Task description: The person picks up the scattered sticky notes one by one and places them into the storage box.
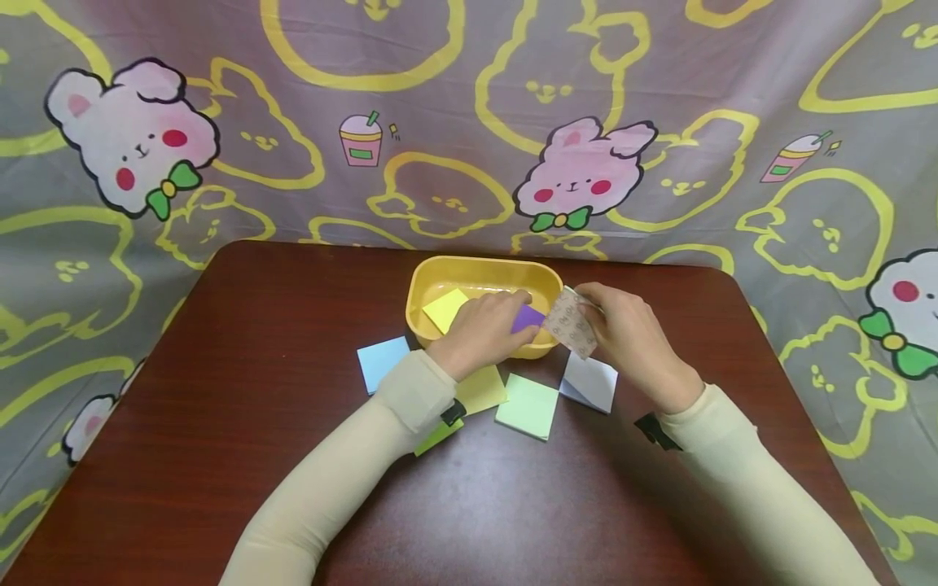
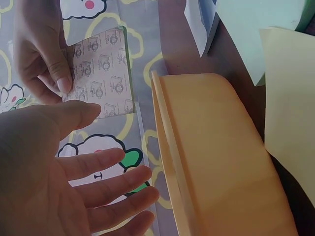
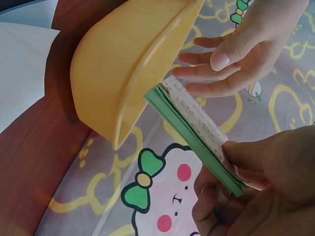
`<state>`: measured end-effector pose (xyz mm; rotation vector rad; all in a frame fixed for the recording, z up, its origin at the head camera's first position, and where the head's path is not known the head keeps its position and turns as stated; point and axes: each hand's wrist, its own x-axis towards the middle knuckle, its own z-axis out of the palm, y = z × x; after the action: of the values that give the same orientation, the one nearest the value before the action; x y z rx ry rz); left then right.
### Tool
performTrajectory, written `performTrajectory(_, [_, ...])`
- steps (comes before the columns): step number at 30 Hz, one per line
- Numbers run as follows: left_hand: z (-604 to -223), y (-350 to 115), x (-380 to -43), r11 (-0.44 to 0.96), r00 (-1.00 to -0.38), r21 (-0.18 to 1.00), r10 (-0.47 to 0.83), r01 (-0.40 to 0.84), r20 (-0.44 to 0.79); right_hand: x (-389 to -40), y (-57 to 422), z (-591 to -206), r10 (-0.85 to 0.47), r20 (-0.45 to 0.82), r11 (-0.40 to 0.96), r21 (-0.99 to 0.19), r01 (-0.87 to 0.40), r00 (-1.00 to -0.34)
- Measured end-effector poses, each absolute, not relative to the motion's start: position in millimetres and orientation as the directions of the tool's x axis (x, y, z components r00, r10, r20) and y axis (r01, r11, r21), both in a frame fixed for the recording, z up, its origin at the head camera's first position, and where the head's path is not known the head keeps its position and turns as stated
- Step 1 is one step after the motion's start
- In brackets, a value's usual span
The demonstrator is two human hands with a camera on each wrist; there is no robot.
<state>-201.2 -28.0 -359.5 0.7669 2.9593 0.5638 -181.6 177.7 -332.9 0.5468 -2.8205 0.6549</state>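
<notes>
My right hand (image 1: 633, 338) pinches a sticky-note pad (image 1: 572, 323) between thumb and fingers, beside the right end of a yellow plastic bin (image 1: 484, 261). The pad's printed beige backing faces my left hand, and its green sheet edges (image 3: 192, 147) show in the right wrist view. Over the bin, my left hand (image 1: 484, 330) holds nothing; its fingers (image 2: 118, 194) are spread and extended towards the pad. A purple sticky-note pad (image 1: 526, 318) shows inside the bin behind the left hand's fingers, and a yellow pad (image 1: 444, 310) lies at the bin's left.
In front of the bin lie a blue pad (image 1: 383, 363), a pale yellow pad (image 1: 485, 392) partly under my left wrist, a lime pad (image 1: 438, 439), a pale green pad (image 1: 528, 407) and a whitish pad (image 1: 592, 382). A patterned curtain (image 1: 440, 195) hangs behind the brown table (image 1: 242, 407).
</notes>
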Motion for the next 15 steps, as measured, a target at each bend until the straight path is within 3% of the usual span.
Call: performTrajectory(15, [-360.8,-32.4,-202.1,0.810,-0.881,0.367,0.469,0.458,0.066,-188.6,167.6,-334.0,-0.320,0.266,0.816,-0.411,-0.407,-0.909])
